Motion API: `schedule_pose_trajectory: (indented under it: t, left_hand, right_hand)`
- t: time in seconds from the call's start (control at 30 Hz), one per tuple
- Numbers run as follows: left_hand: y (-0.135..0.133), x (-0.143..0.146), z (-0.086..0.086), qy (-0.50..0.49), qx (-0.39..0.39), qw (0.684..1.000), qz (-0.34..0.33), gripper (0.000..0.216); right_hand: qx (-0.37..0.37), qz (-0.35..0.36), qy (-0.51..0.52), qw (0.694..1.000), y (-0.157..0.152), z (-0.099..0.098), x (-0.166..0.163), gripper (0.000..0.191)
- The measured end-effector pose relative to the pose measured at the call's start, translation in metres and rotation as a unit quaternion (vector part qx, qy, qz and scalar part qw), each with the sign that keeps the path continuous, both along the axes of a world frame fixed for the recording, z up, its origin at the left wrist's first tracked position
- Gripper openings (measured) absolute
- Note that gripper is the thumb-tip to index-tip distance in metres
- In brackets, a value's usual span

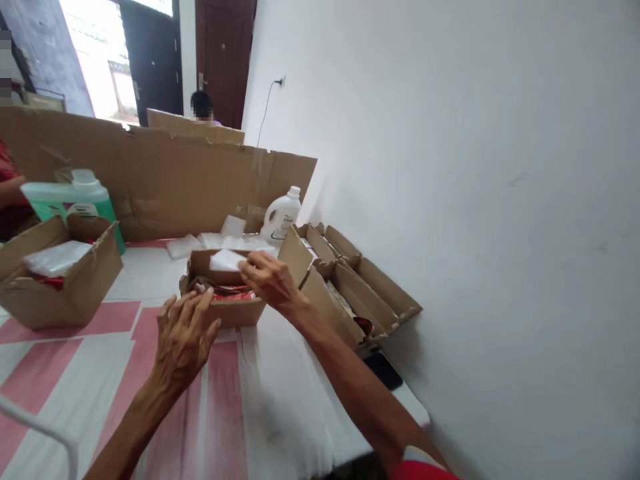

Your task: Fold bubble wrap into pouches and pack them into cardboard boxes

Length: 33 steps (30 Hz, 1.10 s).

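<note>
On the red-and-white checked tablecloth (125,373), just in front of me, sits the small open brown cardboard box (235,310), my landmark here. Behind the box stands a long wall of flattened brown cardboard (160,180). Right of the box lies a cluster of open brown cardboard cartons (360,287) against the white wall; something dark red shows inside one, but I cannot make out what. Left of the box is another open brown cardboard box (60,287) holding a clear plastic bag (55,257) over something red, and behind that stands a green liquid jug with a white cap (75,197). Behind the small box, a white plastic bottle (281,217) and several white foam pieces (210,240) rest on the cloth.

Inside the small box I see red packets (233,293), partly hidden by my hands, and a white foam sheet (225,260) at its back edge. My right hand (267,280) reaches over the box, fingertips touching that sheet, fingers loosely curved, gripping nothing firmly. My left hand (185,337) rests at the box's front wall, fingers spread wide, holding nothing.
</note>
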<state>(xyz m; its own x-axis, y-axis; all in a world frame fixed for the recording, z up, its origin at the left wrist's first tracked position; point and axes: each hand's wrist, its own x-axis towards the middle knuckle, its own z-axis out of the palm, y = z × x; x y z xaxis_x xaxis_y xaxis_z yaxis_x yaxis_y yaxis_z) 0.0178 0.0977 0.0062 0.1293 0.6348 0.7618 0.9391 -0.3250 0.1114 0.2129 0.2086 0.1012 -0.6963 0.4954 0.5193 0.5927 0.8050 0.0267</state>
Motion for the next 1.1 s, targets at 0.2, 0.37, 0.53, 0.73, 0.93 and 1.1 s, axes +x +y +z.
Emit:
schedule_pose_trajectory:
  t: [0.2, 0.37, 0.53, 0.73, 0.93, 1.1]
  left_hand:
    - [-0.022, -0.004, -0.019, -0.011, 0.021, 0.999, -0.036, 0.041]
    - [-0.019, -0.007, -0.016, -0.027, 0.014, 0.998, -0.054, 0.041]
    - [-0.017, -0.008, -0.012, -0.072, 0.012, 0.996, -0.056, 0.047]
    - [-0.015, -0.004, 0.001, -0.17, 0.016, 0.985, -0.003, 0.058]
    - [0.002, -0.031, -0.03, -0.356, -0.084, 0.928, 0.072, 0.069]
    - [0.029, -0.038, -0.068, -0.385, -0.208, 0.899, -0.012, 0.058]
  right_hand:
    - [-0.102, 0.045, -0.217, 0.97, 0.042, -0.02, -0.055, 0.017]
    - [-0.154, 0.022, -0.232, 0.96, 0.049, -0.035, -0.055, 0.007]
    - [-0.18, -0.037, -0.244, 0.952, 0.055, -0.041, -0.04, 0.015]
    - [-0.219, 0.005, -0.197, 0.956, 0.052, -0.019, -0.012, 0.013]
    - [-0.191, -0.098, 0.285, 0.934, 0.026, -0.019, 0.054, 0.034]
    - [-0.405, -0.087, 0.423, 0.806, -0.012, -0.12, 0.046, 0.078]
